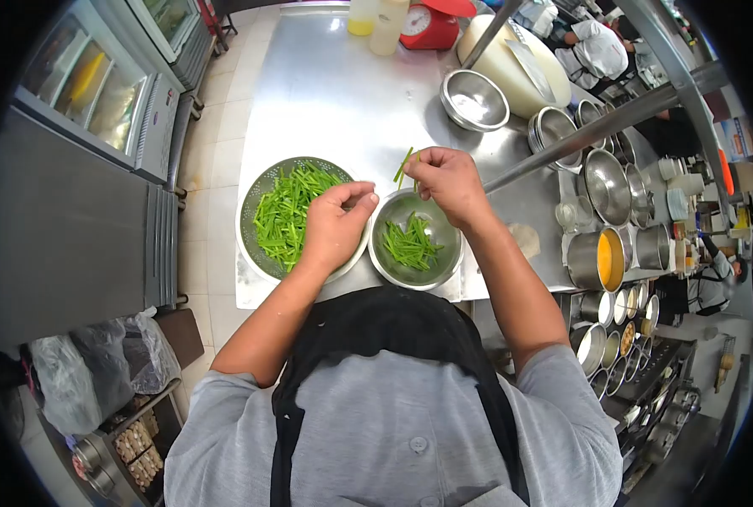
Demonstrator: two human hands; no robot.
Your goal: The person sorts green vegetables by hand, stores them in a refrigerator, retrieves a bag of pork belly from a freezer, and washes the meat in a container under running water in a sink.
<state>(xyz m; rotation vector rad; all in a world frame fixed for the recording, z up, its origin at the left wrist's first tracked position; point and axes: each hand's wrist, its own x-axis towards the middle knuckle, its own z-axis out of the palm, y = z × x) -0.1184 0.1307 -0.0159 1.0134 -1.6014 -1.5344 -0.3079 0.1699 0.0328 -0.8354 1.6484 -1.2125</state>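
Note:
Cut green stalks [285,218] fill a large colander [248,198] on the steel table. To its right stands a smaller metal bowl [451,253] with a small heap of the same stalks [410,243] in it. My left hand [339,226] is over the colander's right side, thumb and fingers pinched together; what lies between them, if anything, is hidden. Above the back rim of the metal bowl, my right hand [448,182] pinches a few green stalks [402,167] that stick out past the fingertips.
The steel table [326,93] carries a red scale [427,25], squeeze bottles [389,27], a metal bowl [475,100] and a large white tub [511,68]. A metal post [596,127] slants across the right side. Co-workers [598,51] are at the upper right.

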